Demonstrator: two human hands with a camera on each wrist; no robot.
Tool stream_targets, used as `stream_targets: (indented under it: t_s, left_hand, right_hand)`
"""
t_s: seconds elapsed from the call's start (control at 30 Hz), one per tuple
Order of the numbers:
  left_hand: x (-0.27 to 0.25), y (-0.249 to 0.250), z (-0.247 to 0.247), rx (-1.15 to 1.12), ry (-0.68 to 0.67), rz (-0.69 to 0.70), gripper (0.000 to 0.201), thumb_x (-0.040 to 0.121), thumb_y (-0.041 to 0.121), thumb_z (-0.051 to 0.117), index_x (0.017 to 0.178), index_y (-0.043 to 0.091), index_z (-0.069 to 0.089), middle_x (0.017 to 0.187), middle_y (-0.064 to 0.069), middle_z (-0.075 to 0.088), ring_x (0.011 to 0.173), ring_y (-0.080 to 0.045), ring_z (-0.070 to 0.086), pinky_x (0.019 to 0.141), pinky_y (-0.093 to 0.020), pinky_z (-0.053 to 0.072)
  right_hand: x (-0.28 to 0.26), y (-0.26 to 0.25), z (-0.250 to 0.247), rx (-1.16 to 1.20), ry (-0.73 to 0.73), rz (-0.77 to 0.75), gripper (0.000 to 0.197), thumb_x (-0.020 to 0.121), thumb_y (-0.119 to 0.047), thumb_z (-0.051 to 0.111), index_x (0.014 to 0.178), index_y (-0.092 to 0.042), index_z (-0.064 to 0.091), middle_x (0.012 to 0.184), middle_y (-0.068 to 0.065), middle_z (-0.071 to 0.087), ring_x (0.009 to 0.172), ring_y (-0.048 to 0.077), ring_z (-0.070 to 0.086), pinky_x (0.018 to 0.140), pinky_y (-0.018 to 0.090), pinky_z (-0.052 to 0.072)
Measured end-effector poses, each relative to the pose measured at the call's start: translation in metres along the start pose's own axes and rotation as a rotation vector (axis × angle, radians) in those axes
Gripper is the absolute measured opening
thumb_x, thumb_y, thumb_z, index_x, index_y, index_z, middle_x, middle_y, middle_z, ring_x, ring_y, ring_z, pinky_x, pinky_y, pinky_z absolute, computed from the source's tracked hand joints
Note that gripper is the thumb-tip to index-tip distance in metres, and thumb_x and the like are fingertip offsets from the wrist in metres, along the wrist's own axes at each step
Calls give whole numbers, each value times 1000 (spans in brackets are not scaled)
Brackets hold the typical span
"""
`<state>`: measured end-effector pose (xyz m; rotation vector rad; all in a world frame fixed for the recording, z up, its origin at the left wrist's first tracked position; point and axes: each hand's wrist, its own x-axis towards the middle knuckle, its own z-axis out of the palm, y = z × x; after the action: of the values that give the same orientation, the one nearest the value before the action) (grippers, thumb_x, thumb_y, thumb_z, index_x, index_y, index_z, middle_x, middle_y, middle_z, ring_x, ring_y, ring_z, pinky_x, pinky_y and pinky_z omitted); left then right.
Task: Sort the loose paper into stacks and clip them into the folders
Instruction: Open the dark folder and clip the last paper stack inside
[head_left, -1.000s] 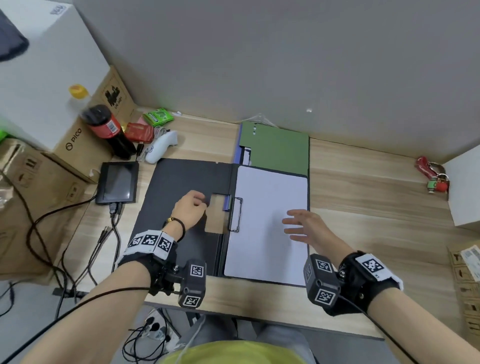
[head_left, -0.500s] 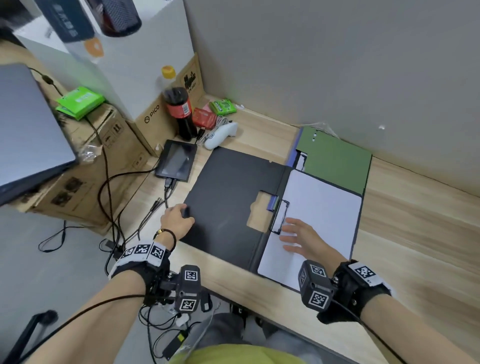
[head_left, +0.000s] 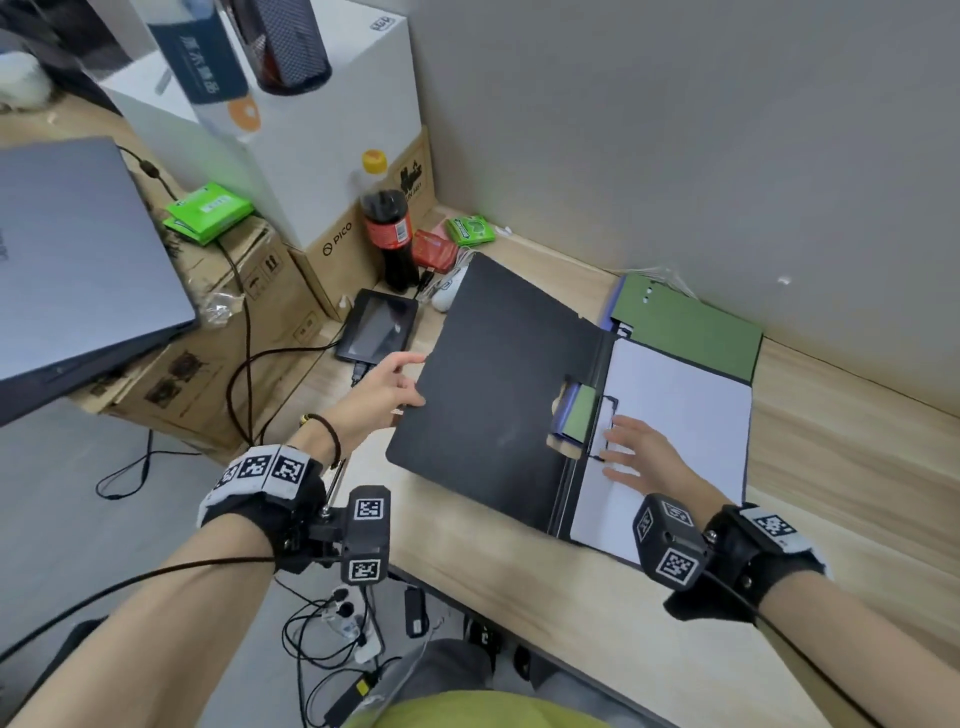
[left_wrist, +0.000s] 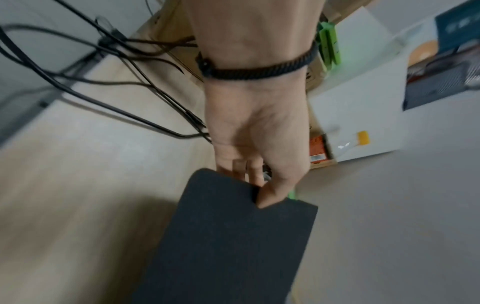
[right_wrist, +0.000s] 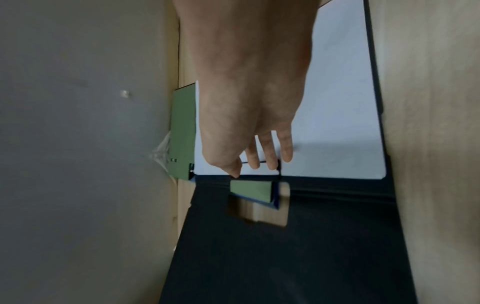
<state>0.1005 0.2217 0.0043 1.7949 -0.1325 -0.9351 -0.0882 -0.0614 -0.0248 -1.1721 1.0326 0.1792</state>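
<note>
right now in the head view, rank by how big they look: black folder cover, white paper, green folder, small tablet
1. black folder cover
2. white paper, partly hidden by the right hand
3. green folder, partly tucked under the black folder
4. small tablet

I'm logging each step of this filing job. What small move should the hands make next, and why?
Probably swing the black cover over to close. The left hand pinches its raised outer edge, and the white paper already lies under the clip, with the right hand flat on it.

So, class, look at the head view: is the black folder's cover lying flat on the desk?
No, the left hand grips the black cover by its edge, raised off the desk.
</note>
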Motion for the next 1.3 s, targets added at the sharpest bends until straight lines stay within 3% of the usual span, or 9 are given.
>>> stream_targets:
  t_s: [0.2, 0.3, 0.43, 0.6, 0.77, 0.9, 1.03, 1.17, 1.3]
  left_hand:
    - [-11, 76, 58, -95, -356, 209, 47, 94, 12, 53, 133, 38, 47, 91, 1, 57, 76, -9, 55, 69, -28, 52]
    - [-11, 99, 98, -115, -528, 234, 43, 99, 19, 45, 139, 33, 43, 121, 5, 63, 101, -17, 61, 82, -36, 54]
    - [-5, 110, 145, -133, -695, 197, 44, 98, 31, 46, 141, 32, 42, 145, 6, 47, 133, -23, 46, 99, -48, 47]
    - [-1, 106, 189, -65, -780, 88, 48, 90, 35, 54, 137, 35, 47, 135, 11, 57, 127, -10, 52, 101, -40, 48]
    - [13, 81, 209, 52, -595, -15, 27, 96, 27, 54, 123, 30, 57, 123, 6, 66, 112, -14, 64, 99, -35, 50]
    - [26, 46, 199, 67, -358, -118, 26, 96, 16, 52, 121, 18, 57, 114, 0, 65, 102, -21, 61, 101, -39, 49]
    - [35, 13, 179, 52, -138, -219, 22, 94, 8, 50, 113, 18, 55, 110, -6, 59, 87, -16, 57, 90, -32, 48]
    - [29, -7, 180, 67, -171, -302, 19, 95, 8, 49, 113, 16, 50, 95, -3, 58, 84, -15, 54, 81, -29, 47]
    - [20, -22, 190, 83, -282, -310, 32, 94, -3, 44, 122, 11, 47, 118, -12, 59, 96, -22, 60, 67, -27, 51]
  right_hand:
    - [-46, -46, 30, 167, -312, -123, 39, 90, -36, 59, 126, -22, 51, 135, 7, 48, 121, 28, 52, 78, 57, 54]
    - [-66, -63, 24, 170, -344, -251, 63, 79, -42, 70, 134, -24, 48, 140, 4, 48, 127, 29, 48, 79, 59, 53]
    - [-84, -65, -10, 158, -217, -340, 48, 89, -28, 64, 135, -26, 49, 130, 6, 60, 116, 28, 59, 80, 56, 54]
    - [-105, -40, -59, 159, -115, -334, 36, 98, -43, 42, 128, -31, 56, 109, -3, 65, 89, 16, 63, 78, 44, 55]
    - [-102, 14, -105, -20, 126, -242, 36, 100, -19, 35, 125, -35, 56, 114, -6, 66, 92, 14, 62, 72, 33, 54]
    - [-87, 74, -129, 39, 362, -9, 55, 96, -8, 41, 147, -22, 28, 130, -1, 52, 117, 20, 51, 94, 37, 46]
    - [-70, 109, -130, 163, 355, 155, 50, 96, -11, 44, 144, -17, 30, 122, 3, 52, 111, 19, 49, 96, 37, 39]
    - [-57, 113, -123, 227, 345, 150, 24, 96, -12, 46, 118, -23, 42, 111, 6, 53, 95, 18, 53, 88, 33, 38]
    - [-58, 113, -117, 236, 319, 155, 13, 93, -13, 49, 102, -23, 47, 97, 3, 54, 92, 19, 51, 83, 31, 37]
